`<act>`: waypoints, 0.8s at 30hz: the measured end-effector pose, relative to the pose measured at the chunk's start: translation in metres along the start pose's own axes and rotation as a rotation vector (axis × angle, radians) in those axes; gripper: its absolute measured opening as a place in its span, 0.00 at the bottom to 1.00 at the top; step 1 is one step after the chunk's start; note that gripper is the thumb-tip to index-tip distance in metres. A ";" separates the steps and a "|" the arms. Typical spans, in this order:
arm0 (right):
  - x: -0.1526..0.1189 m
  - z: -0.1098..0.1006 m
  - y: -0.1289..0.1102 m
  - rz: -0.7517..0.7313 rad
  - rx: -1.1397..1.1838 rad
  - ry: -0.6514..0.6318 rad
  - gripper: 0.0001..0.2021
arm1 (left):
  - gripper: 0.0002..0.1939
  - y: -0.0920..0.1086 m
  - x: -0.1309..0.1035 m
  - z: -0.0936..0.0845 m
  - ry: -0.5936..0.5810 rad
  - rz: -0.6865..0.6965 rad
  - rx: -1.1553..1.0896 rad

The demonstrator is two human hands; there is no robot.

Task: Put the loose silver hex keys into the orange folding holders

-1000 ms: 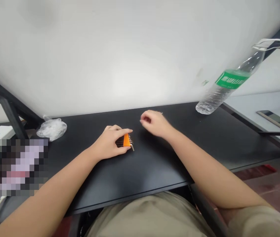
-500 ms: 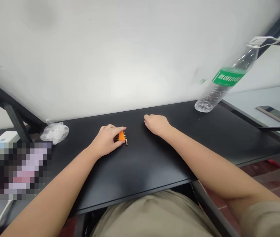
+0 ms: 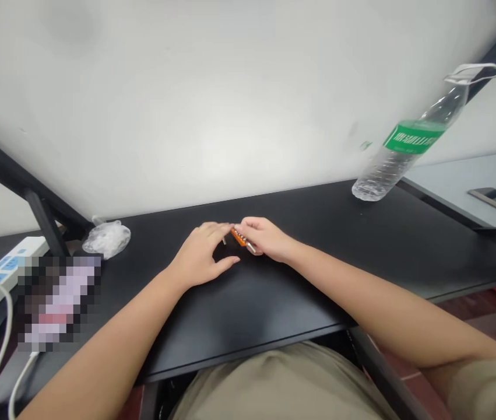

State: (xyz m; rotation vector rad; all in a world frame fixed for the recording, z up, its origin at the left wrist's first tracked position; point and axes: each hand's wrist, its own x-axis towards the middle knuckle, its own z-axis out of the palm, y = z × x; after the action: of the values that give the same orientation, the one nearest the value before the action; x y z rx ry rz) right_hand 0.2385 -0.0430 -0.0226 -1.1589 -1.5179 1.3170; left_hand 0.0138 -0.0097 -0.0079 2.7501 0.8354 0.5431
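An orange holder of hex keys [image 3: 236,235], several metal keys in a row along it, sits tilted in my right hand [image 3: 266,238]. The thumb presses over the keys, and part of the holder is hidden by the fingers. My left hand [image 3: 206,254] is open at its left, thumb stretched apart from the other fingers. Those fingertips are at the upper left end of the holder; whether they touch it I cannot tell. Below them shows a short metal tip [image 3: 224,240]. Both hands are just over the black tabletop [image 3: 248,303].
A clear plastic bottle with a green label [image 3: 416,137] leans at the back right. On the left lie a crumpled clear plastic bag [image 3: 106,238], a blurred-out device [image 3: 62,303] with a white cable, and a white power strip [image 3: 7,271]. Black frame bars flank the tabletop.
The hex key set has passed from my left hand to my right and is turned at a new angle. My right hand came left to it; my left thumb has spread away. The view shifted slightly.
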 end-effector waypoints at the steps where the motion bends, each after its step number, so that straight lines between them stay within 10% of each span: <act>1: 0.001 0.001 0.001 0.067 0.175 0.005 0.23 | 0.38 0.005 0.001 0.000 -0.003 -0.028 -0.018; 8: 0.005 0.006 0.006 0.212 0.583 -0.075 0.21 | 0.24 0.012 0.006 0.014 0.055 -0.112 -0.052; 24: -0.002 0.019 0.004 0.099 -0.014 0.045 0.21 | 0.09 0.022 0.005 0.006 0.037 -0.058 0.104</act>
State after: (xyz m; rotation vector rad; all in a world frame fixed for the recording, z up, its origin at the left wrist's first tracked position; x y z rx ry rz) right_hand 0.2216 -0.0502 -0.0296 -1.2791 -1.4557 1.3384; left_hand 0.0309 -0.0253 -0.0054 2.8066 0.9748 0.5564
